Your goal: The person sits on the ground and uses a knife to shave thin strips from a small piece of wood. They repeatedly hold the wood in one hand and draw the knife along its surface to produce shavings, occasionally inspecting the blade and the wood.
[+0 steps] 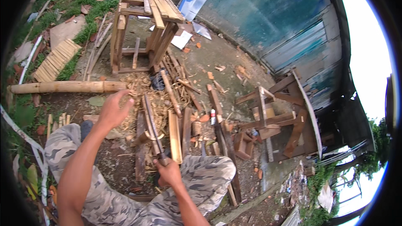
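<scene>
My left hand (114, 109) is raised, with thumb and fingers apart and nothing between them. It is just below the right end of a thick bamboo pole (67, 87) lying across the ground at the left. My right hand (169, 173) is closed around the dark handle of a machete (153, 126). Its long narrow blade points away from me, over or against a strip of wood or bamboo; I cannot tell whether they touch. To the right of the blade lies a pale split bamboo piece (174, 136). Curly shavings (130, 119) cover the ground beyond.
A wooden frame (115, 46) with slats on top stands ahead. At left lies a bundle of bamboo strips (57, 60). Timber offcuts (186, 132) and a wooden frame structure (272, 121) are to the right. Behind rises a blue-green wall (268, 12).
</scene>
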Available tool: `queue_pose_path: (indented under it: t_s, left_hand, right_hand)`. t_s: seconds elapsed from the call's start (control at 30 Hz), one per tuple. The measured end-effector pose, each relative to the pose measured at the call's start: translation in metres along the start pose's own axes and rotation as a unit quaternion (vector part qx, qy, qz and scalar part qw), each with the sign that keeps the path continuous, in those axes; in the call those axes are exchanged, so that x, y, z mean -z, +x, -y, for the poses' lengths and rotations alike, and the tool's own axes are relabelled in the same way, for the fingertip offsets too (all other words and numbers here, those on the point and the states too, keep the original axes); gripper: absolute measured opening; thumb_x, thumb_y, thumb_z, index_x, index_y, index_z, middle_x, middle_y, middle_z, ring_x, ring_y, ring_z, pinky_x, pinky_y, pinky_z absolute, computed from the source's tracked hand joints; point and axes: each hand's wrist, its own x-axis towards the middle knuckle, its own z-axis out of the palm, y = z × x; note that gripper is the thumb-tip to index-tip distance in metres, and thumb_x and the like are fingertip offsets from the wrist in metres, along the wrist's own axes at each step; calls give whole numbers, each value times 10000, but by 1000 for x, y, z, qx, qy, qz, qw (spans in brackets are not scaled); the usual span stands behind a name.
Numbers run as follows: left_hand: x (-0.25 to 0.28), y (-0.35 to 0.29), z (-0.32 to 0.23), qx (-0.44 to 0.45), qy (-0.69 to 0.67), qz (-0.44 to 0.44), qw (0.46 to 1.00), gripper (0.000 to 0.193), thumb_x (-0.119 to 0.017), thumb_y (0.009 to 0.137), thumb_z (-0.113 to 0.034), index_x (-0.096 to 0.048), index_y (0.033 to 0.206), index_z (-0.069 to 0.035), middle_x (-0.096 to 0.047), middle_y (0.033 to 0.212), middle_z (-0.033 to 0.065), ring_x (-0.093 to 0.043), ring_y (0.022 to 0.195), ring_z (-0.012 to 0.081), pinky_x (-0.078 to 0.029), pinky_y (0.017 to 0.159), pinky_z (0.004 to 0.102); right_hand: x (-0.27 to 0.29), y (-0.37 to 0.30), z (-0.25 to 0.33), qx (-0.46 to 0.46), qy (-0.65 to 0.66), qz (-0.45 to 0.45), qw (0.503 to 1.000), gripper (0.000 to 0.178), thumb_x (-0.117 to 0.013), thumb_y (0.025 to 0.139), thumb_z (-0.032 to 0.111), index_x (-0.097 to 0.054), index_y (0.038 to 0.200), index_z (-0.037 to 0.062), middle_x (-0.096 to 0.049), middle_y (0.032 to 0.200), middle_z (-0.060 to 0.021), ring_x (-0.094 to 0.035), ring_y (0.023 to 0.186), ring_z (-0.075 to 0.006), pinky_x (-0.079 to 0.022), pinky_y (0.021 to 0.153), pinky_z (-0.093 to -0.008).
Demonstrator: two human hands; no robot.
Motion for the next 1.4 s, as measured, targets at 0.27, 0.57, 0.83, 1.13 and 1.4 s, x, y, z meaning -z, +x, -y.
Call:
queue_pose_path:
  t_s: [0.27,0.57,0.83,1.13,1.4]
  left_hand:
    - [-23,-19,4,-23,40,19,999,484,-592,966,-369,-600,1317,-36,-631,1283,243,-581,1211,395,-439,1050,484]
    - [-39,-25,-12,124,157,326,924,590,-519,967,-490,-709,941,68,-705,930,275,-690,887,431,-530,826,515]
    - [-65,-33,2,179,87,252,947,560,-488,1015,-399,-669,829,98,-662,794,296,-679,817,438,-496,775,515]
    - [-63,-22,12,177,67,275,943,559,-481,1025,-388,-665,829,102,-657,762,278,-674,763,395,-495,752,495]
    - [-79,-18,33,220,-36,206,953,592,-463,1020,-411,-683,686,26,-665,695,241,-689,766,407,-511,770,502]
  right_hand:
    - [-13,3,-10,0,49,1,999,338,-778,897,259,-615,732,13,-592,582,-38,-532,518,-107,-421,501,-316]
    - [-12,2,3,-37,-11,20,999,432,-749,892,411,-681,872,-15,-631,645,-78,-558,605,-172,-474,630,-383]
    - [-20,16,-4,-48,214,165,962,350,-711,954,258,-524,713,85,-493,557,6,-430,450,-88,-340,424,-303]
    - [-55,18,-24,-258,475,247,805,338,-687,973,281,-448,787,129,-382,558,30,-369,421,-112,-343,415,-311]
    - [-76,25,-53,-7,107,58,992,449,-721,913,385,-592,710,6,-592,587,-94,-565,519,-215,-471,548,-396]
